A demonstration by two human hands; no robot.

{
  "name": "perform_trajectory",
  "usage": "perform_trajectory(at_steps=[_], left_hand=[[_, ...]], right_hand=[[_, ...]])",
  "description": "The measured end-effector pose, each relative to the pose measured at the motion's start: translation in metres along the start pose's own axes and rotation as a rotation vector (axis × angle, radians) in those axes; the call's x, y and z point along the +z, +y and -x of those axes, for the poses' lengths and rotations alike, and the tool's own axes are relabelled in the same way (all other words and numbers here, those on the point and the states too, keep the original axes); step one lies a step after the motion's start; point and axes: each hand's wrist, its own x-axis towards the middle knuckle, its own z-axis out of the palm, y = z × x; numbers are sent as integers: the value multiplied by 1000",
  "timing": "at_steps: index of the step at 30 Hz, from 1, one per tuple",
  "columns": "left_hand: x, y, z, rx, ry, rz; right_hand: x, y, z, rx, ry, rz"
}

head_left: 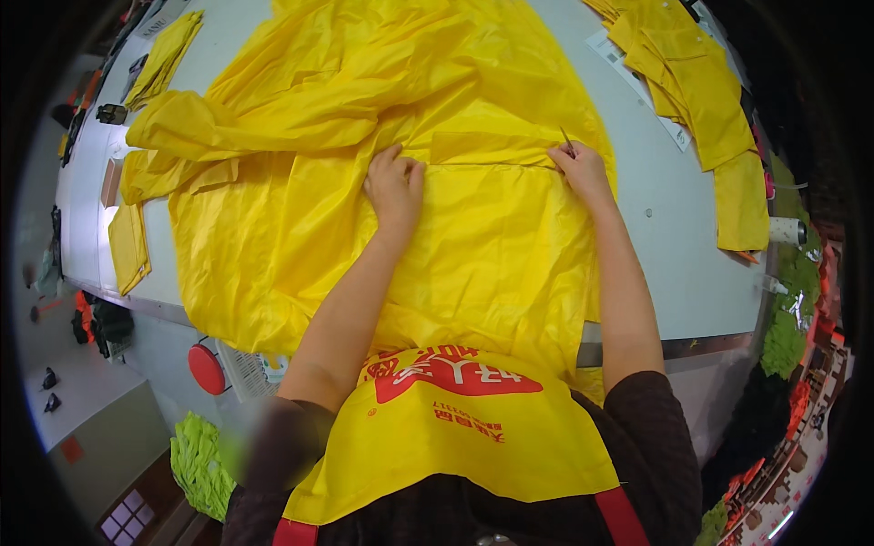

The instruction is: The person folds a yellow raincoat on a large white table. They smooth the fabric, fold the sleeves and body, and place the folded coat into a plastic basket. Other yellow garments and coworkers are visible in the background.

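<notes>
The bench (674, 255) is pale grey and carries nearly everything in view. Spread across most of it lies a big yellow garment (410, 136) of thin, shiny, crinkled cloth; it hangs over the near edge toward the person. One sleeve (255, 123) stretches out to the left, creased and partly folded on itself. A straight seam or flap edge crosses the garment's middle, with a flat rectangular panel just above it.

To the right, well apart from the garment, a stack of cut yellow pieces (701, 100) runs along the far side of the bench, lying over a white paper sheet (637, 82). More yellow pieces (164, 59) lie at the far left, and a small one (127, 246) hangs at the left edge.

The left hand (394, 187) lies flat on the garment at the seam, fingers close together and curled a little, pressing the cloth down. The right hand (581, 168) rests on the same seam further right, fingertips pinching a thin, dark pointed tool (566, 139) against the cloth.
</notes>
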Motion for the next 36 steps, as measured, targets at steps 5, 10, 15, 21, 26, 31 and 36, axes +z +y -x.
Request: perform_trajectory(at_steps=[5,10,15,21,26,31,36], left_hand=[[-18,-11,-4,-285,-33,464],[-33,-6,21,79,-183,276],[-24,-4,27,193,-141,133],[-17,-1,25,233,-68,61],[-21,-5,22,116,-108,159],[-23,-9,18,41,-183,262],[-22,-8,16,-5,-194,274]], right_hand=[[-4,-10,3,34,-24,-4],[6,-14,5,-10,129,181],[47,-37,35,-549,224,201],[77,-75,31,-449,-540,94],[75,-73,7,-512,-650,-80],[66,-84,0,-553,-749,187],[69,-92,10,-781,-639,261]])
